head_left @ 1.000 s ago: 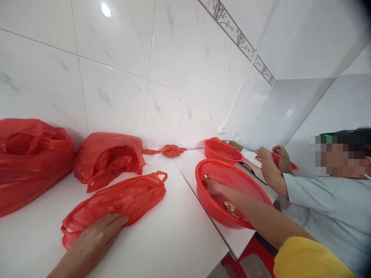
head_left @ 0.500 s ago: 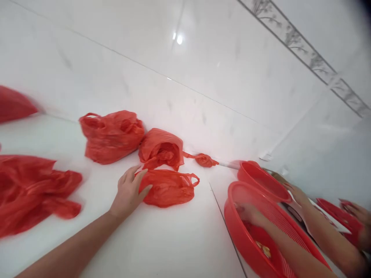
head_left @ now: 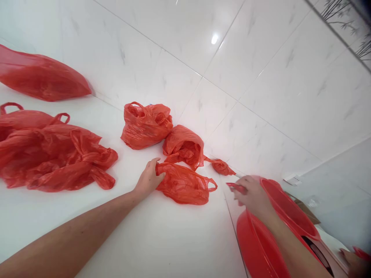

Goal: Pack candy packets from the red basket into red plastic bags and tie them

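Observation:
My left hand [head_left: 149, 179] grips the left end of a red plastic bag [head_left: 184, 187] lying on its side on the white table, with the thumb on the near side and the fingers along the far edge. One loop handle of the bag points right. My right hand [head_left: 256, 195], a little blurred, is in the air between this bag and a red plastic basket [head_left: 257, 243]. Small red packets [head_left: 239, 188] are held in its fingers; how many I cannot tell. My forearm covers part of the basket.
An open-mouthed red bag [head_left: 185, 148], a fuller one [head_left: 146, 125] and a small twisted one [head_left: 222, 166] lie by the tiled wall. Crumpled red bags [head_left: 52, 154] spread at left. Beyond the basket are a red basin [head_left: 292, 210], a scale [head_left: 319, 253] and another person's hand [head_left: 355, 262].
My right hand has come up out of the basket with red packets and moved left toward the bag. My left hand has shifted to the bag's left end. The view has turned left.

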A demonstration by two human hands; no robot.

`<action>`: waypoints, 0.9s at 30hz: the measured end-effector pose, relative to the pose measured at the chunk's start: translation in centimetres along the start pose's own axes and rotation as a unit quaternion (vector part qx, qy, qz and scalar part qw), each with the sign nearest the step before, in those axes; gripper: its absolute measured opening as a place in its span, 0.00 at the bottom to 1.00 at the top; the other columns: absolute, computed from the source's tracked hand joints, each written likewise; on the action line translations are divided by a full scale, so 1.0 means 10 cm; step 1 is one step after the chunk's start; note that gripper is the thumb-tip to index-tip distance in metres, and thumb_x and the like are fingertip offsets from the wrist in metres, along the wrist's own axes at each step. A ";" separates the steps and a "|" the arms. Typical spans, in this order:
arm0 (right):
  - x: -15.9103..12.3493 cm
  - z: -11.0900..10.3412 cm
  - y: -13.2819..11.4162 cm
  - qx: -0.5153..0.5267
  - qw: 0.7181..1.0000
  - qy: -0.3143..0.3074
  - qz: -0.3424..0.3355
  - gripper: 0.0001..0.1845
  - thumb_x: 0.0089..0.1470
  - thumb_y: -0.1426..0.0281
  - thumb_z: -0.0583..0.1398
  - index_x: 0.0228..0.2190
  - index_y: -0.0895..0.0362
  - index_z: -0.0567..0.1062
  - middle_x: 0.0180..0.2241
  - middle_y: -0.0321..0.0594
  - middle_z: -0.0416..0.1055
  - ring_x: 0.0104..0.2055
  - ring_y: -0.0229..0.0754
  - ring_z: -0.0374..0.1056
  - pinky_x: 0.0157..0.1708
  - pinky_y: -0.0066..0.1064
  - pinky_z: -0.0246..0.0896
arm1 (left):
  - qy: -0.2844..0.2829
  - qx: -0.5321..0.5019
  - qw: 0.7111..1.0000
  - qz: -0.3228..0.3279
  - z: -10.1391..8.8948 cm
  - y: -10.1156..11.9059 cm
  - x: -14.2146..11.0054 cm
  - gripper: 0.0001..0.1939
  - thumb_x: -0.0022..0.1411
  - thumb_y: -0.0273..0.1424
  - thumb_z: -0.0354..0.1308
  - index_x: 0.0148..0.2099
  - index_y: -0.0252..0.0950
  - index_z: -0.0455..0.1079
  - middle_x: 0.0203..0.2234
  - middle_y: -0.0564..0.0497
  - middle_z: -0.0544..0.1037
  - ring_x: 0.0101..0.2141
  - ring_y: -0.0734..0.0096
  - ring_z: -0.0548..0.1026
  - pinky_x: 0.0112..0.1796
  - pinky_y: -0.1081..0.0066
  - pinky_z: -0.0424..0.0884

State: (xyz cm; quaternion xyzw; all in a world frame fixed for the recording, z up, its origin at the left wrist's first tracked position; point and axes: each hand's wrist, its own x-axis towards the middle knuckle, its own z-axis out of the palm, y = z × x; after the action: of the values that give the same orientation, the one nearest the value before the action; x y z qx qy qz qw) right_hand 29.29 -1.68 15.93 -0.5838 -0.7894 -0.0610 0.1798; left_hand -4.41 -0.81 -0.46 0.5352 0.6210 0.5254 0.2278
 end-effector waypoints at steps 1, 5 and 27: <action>0.06 0.12 -0.22 0.004 0.999 -0.025 -0.037 0.07 0.48 0.66 0.56 0.24 0.55 0.72 0.32 0.37 0.66 0.30 0.39 0.67 0.23 0.28 0.59 | 0.002 -0.011 1.000 0.000 0.01 -0.01 0.00 0.29 0.56 0.36 0.54 0.59 0.41 0.54 0.49 0.45 0.67 0.47 0.61 0.71 0.46 0.62 0.69; 0.28 0.73 -0.89 0.013 0.986 -0.039 -0.162 0.06 0.46 0.75 0.56 0.22 0.54 0.71 0.31 0.38 0.65 0.35 0.41 0.64 0.30 0.30 0.60 | 0.002 -0.042 0.999 -0.003 0.02 -0.05 0.02 0.27 0.56 0.34 0.53 0.58 0.40 0.56 0.49 0.46 0.68 0.46 0.62 0.71 0.45 0.63 0.69; -0.42 0.27 -0.17 -0.013 0.990 -0.134 0.037 0.26 0.53 0.58 0.56 0.55 0.44 0.63 0.64 0.38 0.48 0.64 0.49 0.48 0.55 0.45 0.57 | -0.046 -0.025 0.999 -0.005 -0.06 -0.02 0.11 0.22 0.54 0.33 0.53 0.53 0.39 0.62 0.48 0.48 0.70 0.45 0.62 0.72 0.47 0.64 0.68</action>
State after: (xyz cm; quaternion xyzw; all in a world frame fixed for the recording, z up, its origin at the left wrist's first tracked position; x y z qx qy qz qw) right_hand 28.20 -5.17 12.10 -0.6180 -0.7832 0.0140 0.0670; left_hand -5.38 -0.08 -0.09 0.5502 0.5989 0.5142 0.2721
